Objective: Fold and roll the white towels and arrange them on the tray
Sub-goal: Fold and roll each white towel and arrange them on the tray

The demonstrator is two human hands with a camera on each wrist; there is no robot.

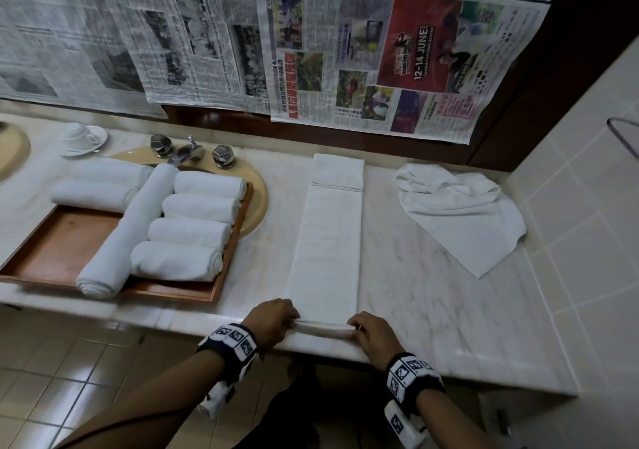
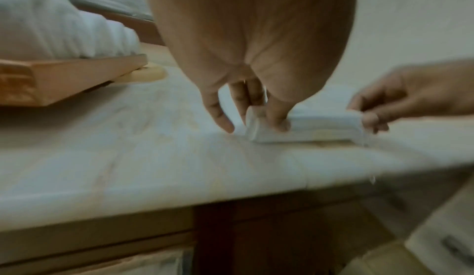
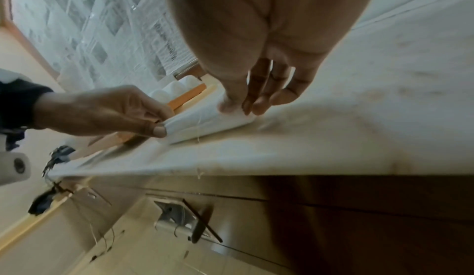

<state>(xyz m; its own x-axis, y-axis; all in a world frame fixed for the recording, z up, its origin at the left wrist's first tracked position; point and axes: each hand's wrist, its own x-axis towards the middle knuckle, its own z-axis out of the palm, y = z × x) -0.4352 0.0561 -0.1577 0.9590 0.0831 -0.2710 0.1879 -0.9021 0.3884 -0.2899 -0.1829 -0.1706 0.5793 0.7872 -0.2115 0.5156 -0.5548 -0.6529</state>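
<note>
Cup and saucer [image 1: 83,137]: far left on the marble counter [image 1: 432,276], behind the tray.
Tap [image 1: 188,153]: metal, two faceted knobs, at the back rim of the beige sink [image 1: 257,199].
Tray [image 1: 52,241]: wooden, lying partly over the sink; its near left part is bare.
Rolled towels [image 1: 193,227]: seven white rolls on the tray; two at the back left, one long roll [image 1: 128,231] laid diagonally, four stacked side by side to its right.
Folded towel [image 1: 328,234]: long narrow white strip on the counter right of the tray, far end doubled over, near end turned up into a small first roll at the counter edge.
Left hand [image 1: 273,320]: fingers and thumb curled onto the left end of that small roll, pinching it.
Right hand [image 1: 375,334]: fingertips and thumb pinching the right end of the same roll.
Loose towel [image 1: 456,210]: crumpled white heap, well right of the strip, near the tiled wall [image 1: 587,172].
Newspaper [image 1: 380,61]: sheets taped across the back wall.
</note>
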